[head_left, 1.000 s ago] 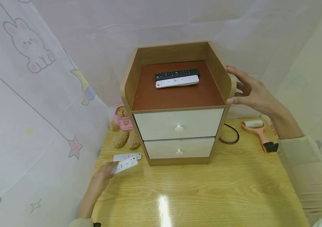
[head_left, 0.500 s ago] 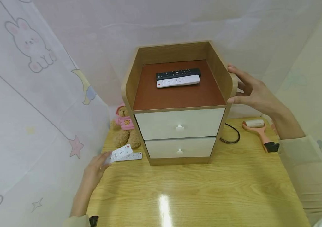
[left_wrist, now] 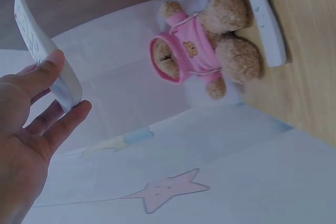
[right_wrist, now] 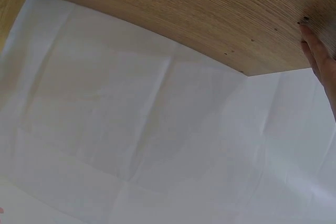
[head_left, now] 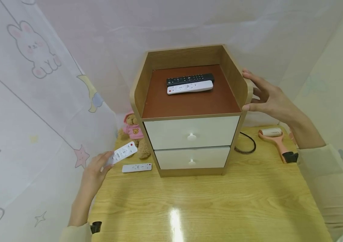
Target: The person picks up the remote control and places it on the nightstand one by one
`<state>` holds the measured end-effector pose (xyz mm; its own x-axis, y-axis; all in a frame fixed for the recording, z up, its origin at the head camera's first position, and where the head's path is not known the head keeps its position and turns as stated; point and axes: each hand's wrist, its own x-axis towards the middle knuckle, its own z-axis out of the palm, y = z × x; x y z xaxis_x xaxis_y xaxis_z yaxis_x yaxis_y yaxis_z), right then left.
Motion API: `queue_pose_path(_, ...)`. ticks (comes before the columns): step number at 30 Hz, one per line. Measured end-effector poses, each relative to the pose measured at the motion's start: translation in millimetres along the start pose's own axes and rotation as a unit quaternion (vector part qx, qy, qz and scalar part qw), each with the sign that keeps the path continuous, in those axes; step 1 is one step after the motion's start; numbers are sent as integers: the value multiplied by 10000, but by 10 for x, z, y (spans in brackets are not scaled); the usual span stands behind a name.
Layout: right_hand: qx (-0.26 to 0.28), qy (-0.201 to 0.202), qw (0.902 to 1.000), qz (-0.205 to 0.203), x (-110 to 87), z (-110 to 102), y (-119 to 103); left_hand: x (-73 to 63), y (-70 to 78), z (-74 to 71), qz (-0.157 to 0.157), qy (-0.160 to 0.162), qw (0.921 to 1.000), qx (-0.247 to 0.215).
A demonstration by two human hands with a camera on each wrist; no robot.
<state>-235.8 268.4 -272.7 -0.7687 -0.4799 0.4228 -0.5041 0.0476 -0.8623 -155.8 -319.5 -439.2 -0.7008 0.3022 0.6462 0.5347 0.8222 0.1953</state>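
Observation:
My left hand (head_left: 94,171) pinches a white remote control (head_left: 123,152) between thumb and fingers, raised above the table and tilted up to the right. The left wrist view shows the thumb on one side of this remote (left_wrist: 46,56) and fingers on the other. A second white remote (head_left: 137,167) lies on the table below it. My right hand (head_left: 272,102) rests its fingertips against the outer right side of a small wooden cabinet (head_left: 189,172). On the cabinet's brown top lie a black remote (head_left: 189,79) and a third white remote (head_left: 190,87), side by side.
A teddy bear (head_left: 134,131) in a pink hoodie sits left of the cabinet. To its right are a black coiled cord (head_left: 245,151) and a peach-handled lint roller (head_left: 277,143). Two white drawers (head_left: 171,134) face forward. Printed cloth (head_left: 50,111) borders the table's left side.
My left hand has lifted the white remote up and to the left, away from the one on the table, which now shows fully. The right hand has stayed at the cabinet side.

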Motion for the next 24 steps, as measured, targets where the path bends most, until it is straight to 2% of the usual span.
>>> queue_pose_path(11, -108, -3, 9999, 94, 0, 5, -26, 358, 23, -250, 136, 376, 9990, -205)
queue_pose_path(16, -103, 23, 9999, 92, -7, 5, -23, 503, 86, -348, 135, 580, 9980, -196)
queue_pose_path(24, -395, 49, 9990, 194, -4, -11, -29, 730, 192, -515, 247, 906, 9954, -168)
